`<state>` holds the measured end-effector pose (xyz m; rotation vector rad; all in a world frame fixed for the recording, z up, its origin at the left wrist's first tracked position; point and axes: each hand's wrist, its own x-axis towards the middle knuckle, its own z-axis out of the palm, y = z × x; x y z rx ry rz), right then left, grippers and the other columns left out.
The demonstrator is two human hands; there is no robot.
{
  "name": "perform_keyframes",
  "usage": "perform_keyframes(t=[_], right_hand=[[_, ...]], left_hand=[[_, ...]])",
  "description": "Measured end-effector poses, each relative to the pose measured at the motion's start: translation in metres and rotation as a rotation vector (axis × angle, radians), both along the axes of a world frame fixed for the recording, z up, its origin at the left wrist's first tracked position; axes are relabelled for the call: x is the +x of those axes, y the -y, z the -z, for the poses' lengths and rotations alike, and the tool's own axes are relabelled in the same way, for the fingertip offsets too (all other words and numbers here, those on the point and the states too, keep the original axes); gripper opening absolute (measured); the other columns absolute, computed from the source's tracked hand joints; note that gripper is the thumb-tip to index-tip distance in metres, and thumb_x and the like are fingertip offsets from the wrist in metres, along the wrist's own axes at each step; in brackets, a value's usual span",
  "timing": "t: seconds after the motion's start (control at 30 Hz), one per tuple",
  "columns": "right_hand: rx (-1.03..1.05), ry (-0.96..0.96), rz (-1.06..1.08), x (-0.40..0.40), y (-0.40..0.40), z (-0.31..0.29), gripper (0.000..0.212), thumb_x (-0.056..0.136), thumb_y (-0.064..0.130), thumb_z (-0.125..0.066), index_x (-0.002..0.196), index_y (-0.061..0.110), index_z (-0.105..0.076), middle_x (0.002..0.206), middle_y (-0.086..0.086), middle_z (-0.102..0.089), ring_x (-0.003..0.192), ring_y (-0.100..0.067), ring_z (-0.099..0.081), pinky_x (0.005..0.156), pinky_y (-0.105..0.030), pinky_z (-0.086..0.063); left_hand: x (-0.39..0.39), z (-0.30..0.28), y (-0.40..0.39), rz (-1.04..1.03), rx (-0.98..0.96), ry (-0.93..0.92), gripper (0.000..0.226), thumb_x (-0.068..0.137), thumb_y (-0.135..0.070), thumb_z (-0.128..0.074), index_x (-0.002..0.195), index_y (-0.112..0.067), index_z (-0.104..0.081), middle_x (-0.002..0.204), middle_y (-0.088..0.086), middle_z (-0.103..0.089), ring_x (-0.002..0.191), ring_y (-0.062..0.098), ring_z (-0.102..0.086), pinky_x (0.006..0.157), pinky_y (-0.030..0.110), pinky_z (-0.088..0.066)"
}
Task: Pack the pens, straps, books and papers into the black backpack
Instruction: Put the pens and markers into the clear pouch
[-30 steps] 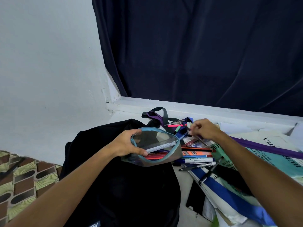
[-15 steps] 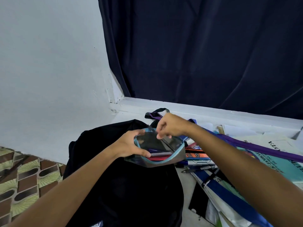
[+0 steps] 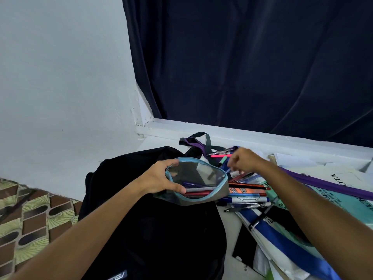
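The white surface carries the black backpack below the left grip; loose pens, straps and what appear to be papers lie beside the right grip.

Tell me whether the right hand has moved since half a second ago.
Yes. The right hand has left the pouch mouth, going right, over the loose pens.
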<state>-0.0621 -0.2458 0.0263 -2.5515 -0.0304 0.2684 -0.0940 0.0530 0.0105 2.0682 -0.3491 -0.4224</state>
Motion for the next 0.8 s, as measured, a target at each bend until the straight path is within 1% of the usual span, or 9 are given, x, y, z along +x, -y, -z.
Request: perform_keyframes(t=[0.07, 0.2, 0.3, 0.43, 0.53, 0.63, 0.7, 0.73, 0.8], right_hand=[[-0.032, -0.104, 0.001, -0.001, 0.013, 0.025, 0.027, 0.086, -0.007, -0.061, 0.072, 0.013, -0.069, 0.075, -0.006, -0.069, 0.069, -0.018, -0.064, 0.069, -0.038, -0.058], [-0.113, -0.146, -0.067, -0.003, 0.015, 0.041, 0.014, 0.077, 0.0, -0.077, 0.083, 0.013, -0.075, 0.083, 0.001, -0.072, 0.081, -0.013, -0.065, 0.076, -0.032, -0.051], [-0.199, -0.157, -0.102, -0.001, 0.015, 0.045, 0.019, 0.077, 0.005, -0.079, 0.094, 0.012, -0.075, 0.092, -0.001, -0.071, 0.091, -0.018, -0.065, 0.083, -0.036, -0.052], [-0.241, -0.134, -0.12, 0.0, 0.013, 0.048, 0.013, 0.081, 0.005, -0.075, 0.088, 0.014, -0.07, 0.091, -0.003, -0.068, 0.083, -0.017, -0.062, 0.068, -0.028, -0.047], [-0.224, -0.134, -0.119, 0.0, 0.015, 0.047, 0.012, 0.081, 0.004, -0.075, 0.087, 0.012, -0.069, 0.09, -0.006, -0.068, 0.082, -0.018, -0.062, 0.063, -0.026, -0.045], [-0.032, -0.048, -0.041, 0.002, 0.021, 0.035, 0.016, 0.081, 0.0, -0.072, 0.076, 0.015, -0.067, 0.081, -0.004, -0.068, 0.078, -0.018, -0.064, 0.066, -0.029, -0.049], [0.095, 0.053, -0.011, 0.004, 0.024, 0.016, 0.015, 0.081, 0.004, -0.074, 0.074, 0.015, -0.067, 0.081, -0.002, -0.066, 0.077, -0.016, -0.062, 0.074, -0.032, -0.049], [0.161, 0.1, 0.007, 0.004, 0.024, 0.005, 0.011, 0.08, 0.006, -0.076, 0.077, 0.014, -0.068, 0.08, -0.002, -0.067, 0.075, -0.013, -0.061, 0.074, -0.031, -0.048], [0.356, 0.18, 0.071, 0.003, 0.019, -0.02, 0.008, 0.079, 0.007, -0.077, 0.081, 0.012, -0.071, 0.073, -0.001, -0.067, 0.063, -0.008, -0.059, 0.063, -0.021, -0.046]], left_hand=[[-0.001, -0.001, 0.001, 0.007, -0.007, -0.01, 0.1, 0.058, -0.01, -0.089, 0.145, -0.008, -0.04, 0.125, -0.018, -0.051, 0.103, -0.002, -0.057, 0.083, 0.005, -0.047], [-0.001, -0.002, 0.001, 0.021, -0.002, -0.01, 0.107, 0.05, -0.024, -0.087, 0.145, -0.009, -0.04, 0.124, -0.02, -0.049, 0.105, -0.002, -0.057, 0.089, 0.007, -0.046], [-0.001, -0.002, 0.001, 0.024, 0.002, -0.014, 0.109, 0.048, -0.027, -0.088, 0.144, -0.01, -0.041, 0.116, -0.027, -0.048, 0.102, -0.004, -0.058, 0.088, 0.006, -0.046], [0.0, -0.002, 0.002, 0.009, -0.009, -0.014, 0.099, 0.056, -0.015, -0.089, 0.143, -0.009, -0.043, 0.114, -0.027, -0.051, 0.102, -0.003, -0.059, 0.085, 0.004, -0.045], [0.001, -0.002, 0.001, 0.009, -0.003, -0.022, 0.104, 0.051, -0.022, -0.088, 0.144, -0.009, -0.042, 0.118, -0.024, -0.053, 0.105, -0.001, -0.059, 0.084, 0.004, -0.046], [0.002, -0.002, 0.002, 0.01, 0.013, -0.021, 0.11, 0.049, -0.026, -0.087, 0.146, -0.009, -0.039, 0.143, -0.005, -0.047, 0.119, 0.01, -0.056, 0.085, 0.006, -0.047], [0.002, -0.003, 0.002, 0.006, 0.026, -0.019, 0.112, 0.048, -0.026, -0.087, 0.147, -0.009, -0.037, 0.148, 0.0, -0.042, 0.124, 0.016, -0.054, 0.084, 0.006, -0.048], [0.002, -0.003, 0.002, 0.005, 0.032, -0.02, 0.113, 0.048, -0.026, -0.087, 0.147, -0.009, -0.037, 0.149, 0.001, -0.042, 0.125, 0.017, -0.054, 0.084, 0.007, -0.048], [0.002, -0.003, 0.002, 0.008, 0.051, -0.022, 0.113, 0.049, -0.025, -0.089, 0.147, -0.009, -0.036, 0.148, 0.001, -0.043, 0.125, 0.018, -0.054, 0.084, 0.008, -0.048]])
